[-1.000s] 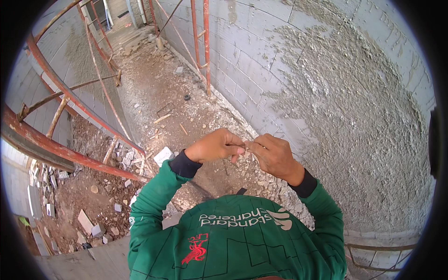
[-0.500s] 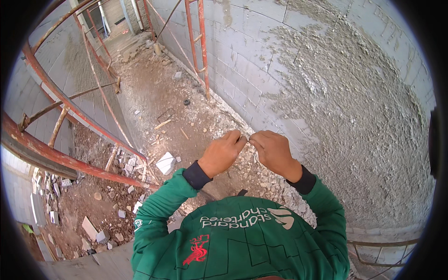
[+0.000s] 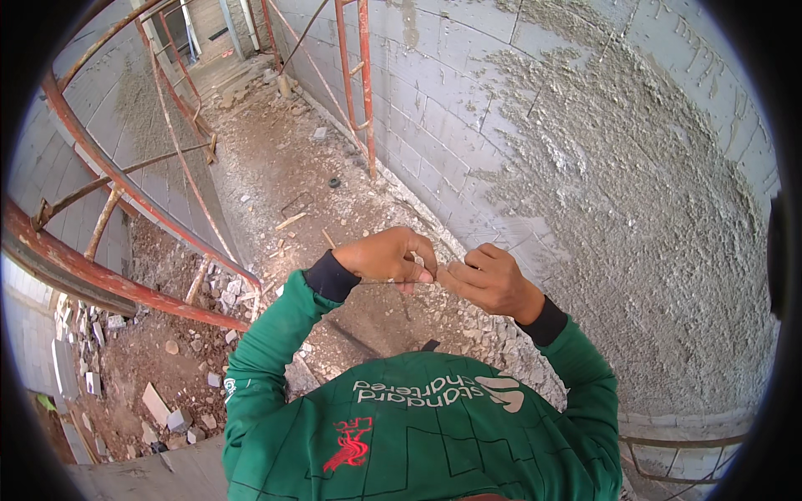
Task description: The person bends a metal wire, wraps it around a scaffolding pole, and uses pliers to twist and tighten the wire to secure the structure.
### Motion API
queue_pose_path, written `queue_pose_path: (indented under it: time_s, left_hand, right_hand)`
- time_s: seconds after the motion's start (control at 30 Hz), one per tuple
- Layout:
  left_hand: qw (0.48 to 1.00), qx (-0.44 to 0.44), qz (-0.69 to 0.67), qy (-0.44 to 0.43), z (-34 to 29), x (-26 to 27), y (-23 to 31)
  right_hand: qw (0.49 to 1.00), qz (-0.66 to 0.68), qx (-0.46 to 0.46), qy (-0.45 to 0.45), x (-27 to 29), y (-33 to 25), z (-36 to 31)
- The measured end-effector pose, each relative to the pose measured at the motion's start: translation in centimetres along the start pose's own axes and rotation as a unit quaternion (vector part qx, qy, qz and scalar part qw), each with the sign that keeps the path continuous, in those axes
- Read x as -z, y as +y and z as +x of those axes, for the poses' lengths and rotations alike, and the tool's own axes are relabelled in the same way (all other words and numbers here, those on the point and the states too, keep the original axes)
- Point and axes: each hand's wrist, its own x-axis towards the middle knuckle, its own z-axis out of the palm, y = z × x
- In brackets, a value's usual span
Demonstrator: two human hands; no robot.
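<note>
Left hand [image 3: 386,256] up front, grip narrow, apparently pinching thin strand [image 3: 378,283] running back toward dark cuff [image 3: 332,277]; right hand [image 3: 493,282] curled close by, hold hidden, cannot tell. Strand, string or wire unclear, probably light, flexible; best pinched between thumb and fingertip.

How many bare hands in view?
2: the left hand near the picture's centre, above the green shirt; the right hand just right of it, toward the rough-coated wall.

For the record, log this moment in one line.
left hand and right hand: fingertips close together | anything held: unclear | block wall: partly coated
</note>
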Motion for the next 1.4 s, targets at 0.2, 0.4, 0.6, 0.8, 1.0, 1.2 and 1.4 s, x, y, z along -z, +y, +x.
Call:
queue_pose_path:
  time_s: [0.2,0.4,0.6,0.8,1.0,1.2,1.4]
  left_hand:
    - [0.968,-0.016,0.251,0.011,0.0,0.2,1.8]
    - [0.726,-0.103,0.649,0.203,0.6,-4.2,-0.1]
    - [0.772,-0.138,0.539,0.306,0.8,-5.9,-2.4]
    - [0.974,-0.070,0.132,0.172,-0.8,-2.6,-2.5]
    - [0.993,-0.006,-0.107,0.047,-0.6,-3.1,-2.4]
    - [0.765,-0.089,0.588,0.248,0.1,-6.3,-3.4]
    - [0.896,-0.174,0.328,0.245,1.0,-5.4,-4.6]
  right_hand:
    - [0.999,-0.013,-0.025,-0.027,0.0,-0.1,0.0]
    - [0.954,0.040,-0.292,-0.055,-2.0,-1.2,0.1]
    - [0.895,0.172,-0.411,-0.032,-3.2,-1.4,-0.4]
    - [0.954,0.156,-0.253,0.032,-2.1,-1.4,-0.6]
    - [0.970,0.110,-0.214,0.033,-0.4,-0.9,-0.3]
    - [0.891,0.183,-0.412,-0.052,-1.0,-2.0,-0.8]
    - [0.904,0.196,-0.378,-0.014,-0.9,-2.1,-1.7]
